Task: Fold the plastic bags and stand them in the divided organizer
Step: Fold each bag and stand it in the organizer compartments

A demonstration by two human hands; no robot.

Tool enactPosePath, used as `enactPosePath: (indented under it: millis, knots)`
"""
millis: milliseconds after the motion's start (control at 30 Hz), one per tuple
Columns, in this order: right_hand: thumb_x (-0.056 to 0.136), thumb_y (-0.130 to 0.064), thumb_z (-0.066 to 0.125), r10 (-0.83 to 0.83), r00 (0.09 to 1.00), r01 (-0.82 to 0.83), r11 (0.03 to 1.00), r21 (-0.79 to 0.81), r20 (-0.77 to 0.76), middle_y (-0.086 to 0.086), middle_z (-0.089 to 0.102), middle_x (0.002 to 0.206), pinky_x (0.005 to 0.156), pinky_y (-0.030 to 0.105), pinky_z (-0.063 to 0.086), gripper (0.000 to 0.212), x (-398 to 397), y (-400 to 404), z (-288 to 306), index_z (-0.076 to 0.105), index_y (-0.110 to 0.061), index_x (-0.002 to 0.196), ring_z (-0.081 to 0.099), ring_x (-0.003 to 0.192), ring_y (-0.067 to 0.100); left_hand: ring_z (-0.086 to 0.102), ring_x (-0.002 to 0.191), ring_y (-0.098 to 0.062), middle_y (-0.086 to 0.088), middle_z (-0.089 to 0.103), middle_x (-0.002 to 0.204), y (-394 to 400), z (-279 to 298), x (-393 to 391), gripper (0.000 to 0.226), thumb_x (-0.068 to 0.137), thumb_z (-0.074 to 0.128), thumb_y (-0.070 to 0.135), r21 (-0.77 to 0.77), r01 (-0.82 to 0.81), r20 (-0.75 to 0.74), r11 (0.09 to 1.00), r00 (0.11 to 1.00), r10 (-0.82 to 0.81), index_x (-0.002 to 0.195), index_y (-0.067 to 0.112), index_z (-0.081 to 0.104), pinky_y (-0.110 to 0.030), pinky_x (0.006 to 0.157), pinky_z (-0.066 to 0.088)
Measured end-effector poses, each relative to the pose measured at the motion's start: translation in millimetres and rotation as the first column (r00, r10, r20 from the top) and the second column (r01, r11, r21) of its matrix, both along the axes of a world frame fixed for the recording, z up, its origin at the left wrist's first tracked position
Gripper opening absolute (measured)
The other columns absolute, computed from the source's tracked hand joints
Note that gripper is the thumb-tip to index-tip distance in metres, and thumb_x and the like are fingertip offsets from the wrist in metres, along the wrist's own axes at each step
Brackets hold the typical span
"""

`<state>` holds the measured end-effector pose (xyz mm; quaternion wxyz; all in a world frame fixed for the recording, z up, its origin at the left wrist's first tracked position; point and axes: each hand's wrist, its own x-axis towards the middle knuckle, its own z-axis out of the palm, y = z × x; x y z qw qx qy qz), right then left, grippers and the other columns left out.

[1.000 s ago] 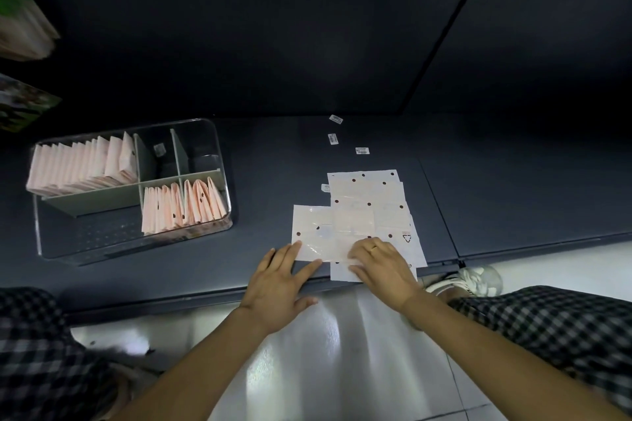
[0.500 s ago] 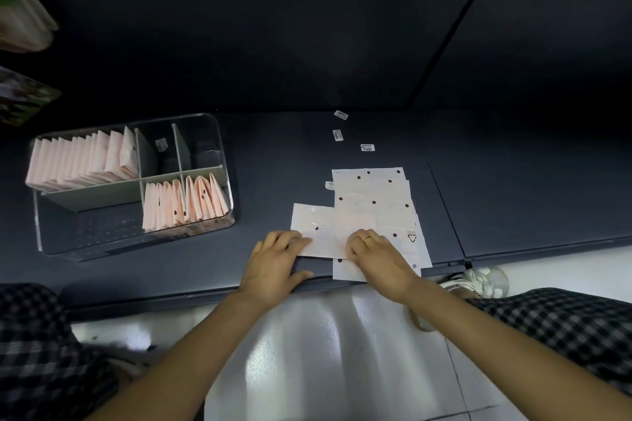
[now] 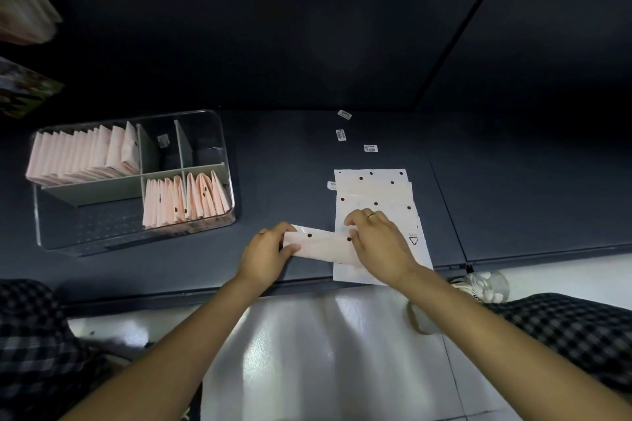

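A pale pink plastic bag with dark dots [image 3: 323, 244] lies crosswise near the shelf's front edge, its near half folded up over itself. My left hand [image 3: 266, 255] pinches its left end. My right hand [image 3: 378, 243] grips its right end, on top of a stack of flat dotted bags [image 3: 374, 190]. The clear divided organizer [image 3: 219, 133] stands to the left. Folded pink bags [image 3: 82, 155] stand upright in its back left compartment, and more folded bags [image 3: 186, 200] in its front right one.
Several small barcode labels [image 3: 370, 148] lie on the dark shelf [image 3: 513, 188] behind the stack. The organizer's two back right compartments hold only a label. White floor tiles [image 3: 307, 352] and checkered trouser legs are below; a shoe [image 3: 485, 285] sits by the shelf edge.
Both hands went from pressing the bag flat to gripping its ends. The bag's near edge has been lifted and folded over, making it narrower.
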<state>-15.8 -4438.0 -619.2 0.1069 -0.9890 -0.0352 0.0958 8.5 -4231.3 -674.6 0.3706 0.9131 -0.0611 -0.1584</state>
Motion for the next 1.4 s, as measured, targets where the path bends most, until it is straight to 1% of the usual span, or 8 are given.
enactPosePath:
  millis: [267, 367, 467, 600, 767, 1000, 1233, 1400]
  knots:
    - [0.080, -0.005, 0.064, 0.080, 0.992, -0.078, 0.997, -0.025, 0.095, 0.011, 0.061, 0.119, 0.083, 0.033, 0.053, 0.029, -47, 16, -36, 0.065, -0.009, 0.109, 0.061, 0.101, 0.029, 0.057, 0.098, -0.028, -0.006, 0.064, 0.104, -10, -1, 9, 0.039, 0.090, 0.060, 0.026, 0.024, -0.020, -0.021, 1.000, 1.000, 0.020, 0.125, 0.022, 0.045, -0.037, 0.077, 0.048]
    - [0.071, -0.007, 0.075, 0.047, 0.989, -0.046, 0.999, -0.011, 0.143, 0.009, 0.066, 0.109, 0.073, 0.030, 0.056, 0.030, -53, 16, -41, 0.070, -0.012, 0.100, 0.065, 0.089, 0.027, 0.052, 0.102, -0.028, -0.006, 0.059, 0.109, -12, 3, 6, 0.041, 0.087, 0.064, 0.022, 0.085, -0.028, 0.233, 0.996, 0.972, 0.008, 0.125, 0.016, 0.051, -0.039, 0.081, 0.046]
    - [0.089, -0.013, 0.054, -0.012, 0.996, 0.010, 1.000, 0.023, 0.085, 0.002, 0.055, 0.122, 0.088, 0.032, 0.047, 0.026, -48, 17, -43, 0.061, -0.015, 0.115, 0.053, 0.108, 0.024, 0.059, 0.085, -0.028, -0.005, 0.063, 0.099, -16, 6, -5, 0.031, 0.073, 0.079, 0.019, 0.208, 0.105, 0.505, 0.973, 0.840, -0.199, 0.102, 0.015, 0.067, -0.036, 0.070, 0.051]
    - [0.097, -0.021, 0.037, -0.080, 0.997, 0.080, 0.997, 0.019, 0.001, 0.002, 0.050, 0.119, 0.090, 0.031, 0.041, 0.026, -25, 19, -40, 0.059, -0.016, 0.111, 0.046, 0.107, 0.022, 0.067, 0.098, -0.025, -0.005, 0.068, 0.109, -21, -2, -22, 0.040, 0.060, 0.087, 0.036, 0.387, 0.300, 0.455, 0.872, 0.761, -0.463, 0.094, 0.021, 0.073, -0.034, 0.078, 0.056]
    - [0.093, -0.018, 0.052, -0.108, 0.993, 0.113, 0.988, 0.109, -0.049, 0.005, 0.051, 0.121, 0.094, 0.033, 0.041, 0.025, 13, 22, -28, 0.056, -0.016, 0.118, 0.046, 0.114, 0.024, -0.002, 0.146, -0.031, -0.013, 0.003, 0.158, -16, -14, -28, 0.056, 0.094, 0.039, 0.054, 0.466, 0.464, 0.163, 0.754, 0.792, -0.588, 0.145, 0.037, 0.028, -0.040, 0.114, -0.013]
    - [0.088, -0.019, 0.063, -0.067, 0.965, 0.078, 0.996, 0.035, -0.254, 0.009, 0.056, 0.120, 0.094, 0.035, 0.042, 0.033, 37, 28, -28, 0.054, -0.014, 0.119, 0.051, 0.113, 0.026, -0.021, 0.143, -0.029, -0.017, -0.015, 0.156, -14, -18, -25, 0.056, 0.093, 0.030, 0.061, 0.472, 0.503, 0.116, 0.724, 0.779, -0.617, 0.145, 0.046, 0.018, -0.037, 0.110, -0.023]
    - [0.091, -0.028, 0.058, -0.063, 0.920, 0.043, 0.997, -0.059, -0.387, 0.005, 0.062, 0.114, 0.093, 0.036, 0.041, 0.019, 49, 28, -24, 0.062, -0.016, 0.105, 0.043, 0.117, 0.028, 0.011, 0.144, -0.025, -0.006, 0.023, 0.154, -8, -10, -31, 0.043, 0.091, 0.052, 0.046, 0.189, 0.318, 0.233, 0.929, 0.904, -0.357, 0.131, 0.029, 0.051, -0.035, 0.118, 0.002]
    - [0.091, -0.022, 0.058, -0.192, 0.898, 0.281, 0.943, 0.180, -0.396, 0.003, 0.058, 0.092, 0.077, 0.028, 0.039, 0.009, 42, 32, -19, 0.057, -0.015, 0.086, 0.051, 0.094, 0.023, 0.052, 0.096, -0.018, 0.000, 0.052, 0.107, -14, 10, -33, 0.023, 0.086, 0.065, 0.030, -0.182, -0.216, 0.134, 0.959, 0.961, 0.242, 0.104, 0.016, 0.060, -0.027, 0.082, 0.043]
